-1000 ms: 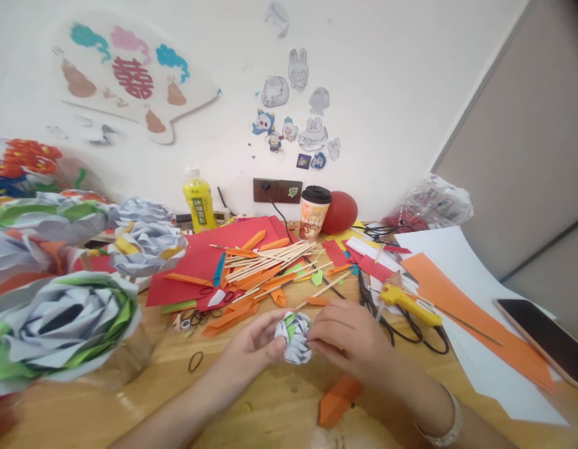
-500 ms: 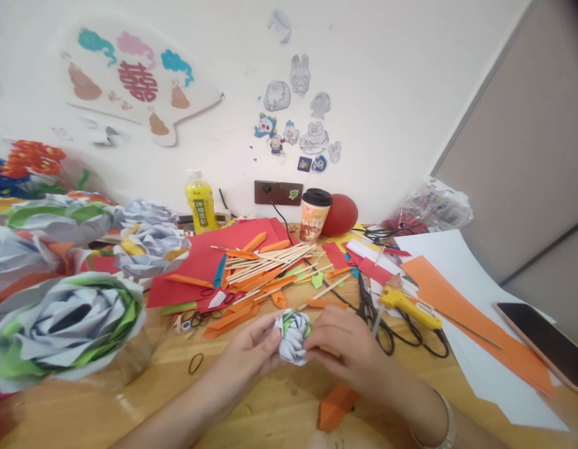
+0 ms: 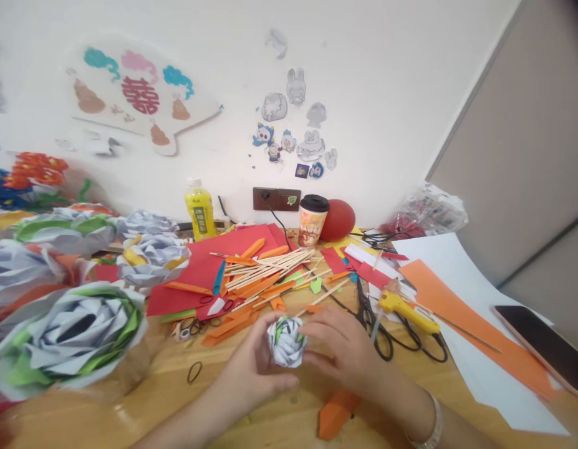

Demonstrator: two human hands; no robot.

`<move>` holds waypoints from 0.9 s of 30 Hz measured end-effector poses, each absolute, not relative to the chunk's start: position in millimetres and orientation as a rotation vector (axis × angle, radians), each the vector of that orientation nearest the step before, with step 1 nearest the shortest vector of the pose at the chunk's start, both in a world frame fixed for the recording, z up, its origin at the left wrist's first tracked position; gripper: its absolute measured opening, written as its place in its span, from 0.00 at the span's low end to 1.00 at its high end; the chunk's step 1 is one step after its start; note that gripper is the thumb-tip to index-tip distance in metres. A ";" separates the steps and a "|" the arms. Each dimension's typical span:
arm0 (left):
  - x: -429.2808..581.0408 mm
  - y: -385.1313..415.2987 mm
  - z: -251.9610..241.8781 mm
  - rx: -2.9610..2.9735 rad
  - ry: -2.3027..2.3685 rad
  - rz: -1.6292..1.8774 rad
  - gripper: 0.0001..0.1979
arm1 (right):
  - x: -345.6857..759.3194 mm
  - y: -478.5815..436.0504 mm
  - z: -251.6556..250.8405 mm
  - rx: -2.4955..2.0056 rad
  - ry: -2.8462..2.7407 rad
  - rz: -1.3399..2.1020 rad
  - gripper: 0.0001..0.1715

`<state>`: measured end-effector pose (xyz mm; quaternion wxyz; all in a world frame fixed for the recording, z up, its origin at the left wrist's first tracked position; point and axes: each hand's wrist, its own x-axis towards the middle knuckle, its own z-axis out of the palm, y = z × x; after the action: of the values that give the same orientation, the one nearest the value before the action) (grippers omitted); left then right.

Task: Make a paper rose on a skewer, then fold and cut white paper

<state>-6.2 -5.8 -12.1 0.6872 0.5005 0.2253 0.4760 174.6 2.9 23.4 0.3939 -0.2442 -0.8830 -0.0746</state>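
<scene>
A small folded-paper flower (image 3: pixel 287 342), white with green at its top, is held up above the wooden table. My left hand (image 3: pixel 255 365) grips it from the left and behind, with the thumb stretched out below it. On the other side, my right hand (image 3: pixel 342 349) has its fingertips and thumb against the flower's right edge. The fingers behind the flower are hidden. Beneath my right wrist lies a folded orange paper piece (image 3: pixel 334 415). Just beyond the hands are orange folded strips (image 3: pixel 235 324) and a pile of wooden sticks (image 3: pixel 265 271).
Large paper flowers (image 3: pixel 85 330) crowd the left side. A yellow hot glue gun (image 3: pixel 408 312) and black scissors (image 3: pixel 366 312) lie to the right, near a phone (image 3: pixel 544 343) on white paper (image 3: pixel 489 393). A drink bottle (image 3: pixel 199 212) and lidded cup (image 3: pixel 313 221) stand at the back.
The small paper flower has turned so its face shows more toward me. My left thumb has come off its front and stretched out below; my right fingers have spread apart somewhat. The view has shifted slightly.
</scene>
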 end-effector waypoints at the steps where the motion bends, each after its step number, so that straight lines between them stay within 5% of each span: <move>1: -5.8 -7.3 -12.8 1.173 0.570 1.068 0.33 | 172.8 0.3 23.6 -0.635 -2.247 -0.200 0.13; 8: -10.3 -10.5 -10.6 1.560 0.845 1.070 0.21 | 166.6 -9.0 29.4 -0.623 -2.256 -0.220 0.15; 18: -6.8 -13.6 -5.0 1.701 0.952 1.091 0.26 | 166.9 -8.9 28.4 -0.730 -2.310 0.082 0.14; 27: -23.0 -0.8 4.9 1.776 1.158 1.248 0.14 | 174.8 7.3 17.8 -0.871 -2.103 0.247 0.11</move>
<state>-23.0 -0.8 4.9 0.3342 0.6804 0.4435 0.4782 174.8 7.3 17.8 0.4132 -0.3462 -0.8365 0.0983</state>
